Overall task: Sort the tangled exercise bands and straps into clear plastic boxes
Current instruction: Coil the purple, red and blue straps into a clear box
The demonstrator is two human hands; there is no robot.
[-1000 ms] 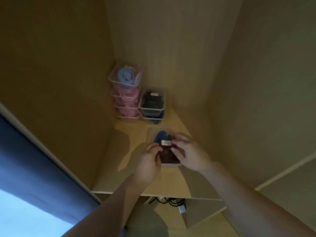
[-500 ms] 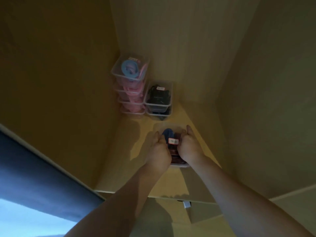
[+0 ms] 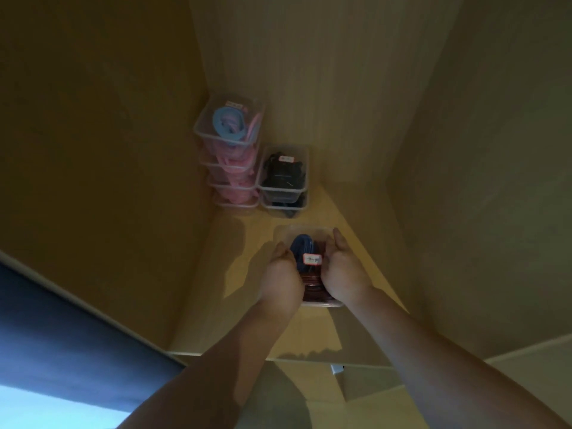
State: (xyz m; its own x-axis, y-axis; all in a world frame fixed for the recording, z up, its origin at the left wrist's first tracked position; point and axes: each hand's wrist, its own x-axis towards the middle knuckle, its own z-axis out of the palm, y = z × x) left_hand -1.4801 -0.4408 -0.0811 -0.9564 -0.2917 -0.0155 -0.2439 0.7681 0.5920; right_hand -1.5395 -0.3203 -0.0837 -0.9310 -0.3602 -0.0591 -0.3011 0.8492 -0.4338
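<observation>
Leaving the label [image 3: 312,259], left hand [image 3: 283,274] and right hand [image 3: 342,274] press straight fingers [image 3: 338,241] against the clear box [image 3: 303,232].

Our left grip [image 3: 283,274] and right grip [image 3: 343,270] cover both long walls of the clear box [image 3: 297,232] between them. The writing on its label [image 3: 312,259], between the grips, is too small to read. So are the labels on the pink stack [image 3: 230,168] and black stack [image 3: 283,178] beyond the grips. Both forearms [image 3: 216,366] run off the bottom edge.
</observation>
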